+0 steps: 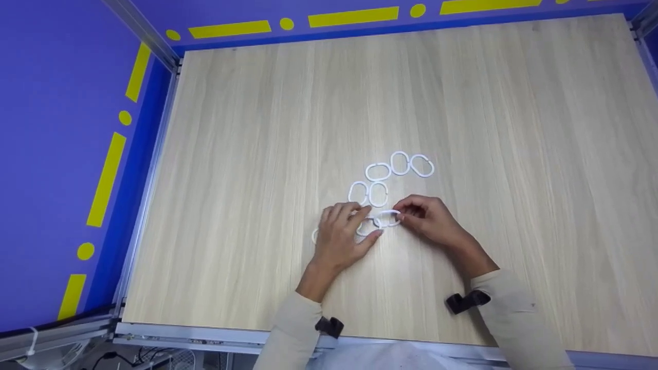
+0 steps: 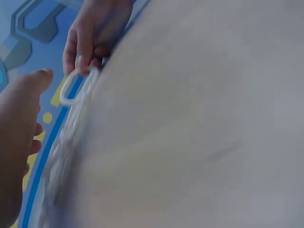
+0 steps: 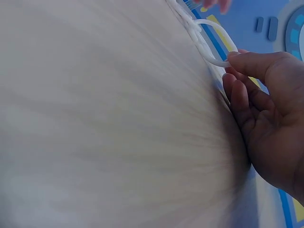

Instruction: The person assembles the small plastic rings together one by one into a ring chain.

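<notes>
white ring (image 3: 218,62) throughout, black bands (image 1: 469,302) head-only

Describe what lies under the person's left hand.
A white ring shows partly left of the left hand, another ring between thumb and forefinger; anything beneath the palm is covered.

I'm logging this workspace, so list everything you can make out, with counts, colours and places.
Tabletop: one, pale wood-grain, filling most of the head view
Oval rings: at least eight, white, mid-picture, some partly hidden
Walls: at least two, blue-purple, left and far sides
Bars and dots: many, yellow, on the walls
Metal frame: one, silver, along the tabletop's edges
Cables: several, black, bottom left
Wrist devices: two, black, one per forearm
Sleeves: two, beige, both forearms
Left hand: one, bare, over rings
Right hand: one, bare, pinching a ring
</notes>
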Tool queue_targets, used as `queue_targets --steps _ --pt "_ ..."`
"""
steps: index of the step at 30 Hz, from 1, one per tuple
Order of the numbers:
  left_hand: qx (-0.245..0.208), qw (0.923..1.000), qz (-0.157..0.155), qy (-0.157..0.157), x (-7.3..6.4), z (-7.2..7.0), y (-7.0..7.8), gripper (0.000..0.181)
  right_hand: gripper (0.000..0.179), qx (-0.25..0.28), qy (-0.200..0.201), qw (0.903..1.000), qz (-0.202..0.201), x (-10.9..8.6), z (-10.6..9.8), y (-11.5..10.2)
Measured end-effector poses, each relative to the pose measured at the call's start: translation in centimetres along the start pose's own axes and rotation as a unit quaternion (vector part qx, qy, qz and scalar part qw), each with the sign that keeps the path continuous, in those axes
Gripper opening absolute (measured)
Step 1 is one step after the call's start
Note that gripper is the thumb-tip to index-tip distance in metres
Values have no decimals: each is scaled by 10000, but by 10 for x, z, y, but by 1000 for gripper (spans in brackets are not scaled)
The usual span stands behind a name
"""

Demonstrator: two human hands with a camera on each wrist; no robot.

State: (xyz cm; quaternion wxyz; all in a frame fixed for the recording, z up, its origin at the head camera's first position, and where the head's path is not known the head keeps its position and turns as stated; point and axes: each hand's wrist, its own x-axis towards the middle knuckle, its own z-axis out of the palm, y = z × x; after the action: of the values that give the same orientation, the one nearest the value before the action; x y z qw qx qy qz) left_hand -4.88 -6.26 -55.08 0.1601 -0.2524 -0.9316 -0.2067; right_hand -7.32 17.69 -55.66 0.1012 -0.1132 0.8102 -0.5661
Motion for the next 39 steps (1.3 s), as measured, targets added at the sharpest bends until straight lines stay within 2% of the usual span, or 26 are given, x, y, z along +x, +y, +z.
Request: queue_targets --steps 4,8,14,22,30,34,39 --pt "-424 9990 120 4 6 12 13 51 15 114 3 9998 -131 0 1 3" --pt "-551 9985 17 -9 1 22 15 51 14 150 -100 9996 -239 1 2 3" --pt "-529 9985 65 95 -6 22 8 45 13 -6 -140 9997 -207 1 0 -1" --pt "-438 9988 166 114 -9 20 2 39 13 276 -438 9983 -250 4 1 -1" --pt "-284 9987 409 130 -10 21 1 41 16 279 -714 9970 93 9 -3 -3" --pt "-149 9983 496 261 -10 22 1 40 17 551 -844 9943 359 9 -4 -6" --pt "52 9978 571 324 -10 23 1 39 18 712 -873 9925 479 10 -4 -8"
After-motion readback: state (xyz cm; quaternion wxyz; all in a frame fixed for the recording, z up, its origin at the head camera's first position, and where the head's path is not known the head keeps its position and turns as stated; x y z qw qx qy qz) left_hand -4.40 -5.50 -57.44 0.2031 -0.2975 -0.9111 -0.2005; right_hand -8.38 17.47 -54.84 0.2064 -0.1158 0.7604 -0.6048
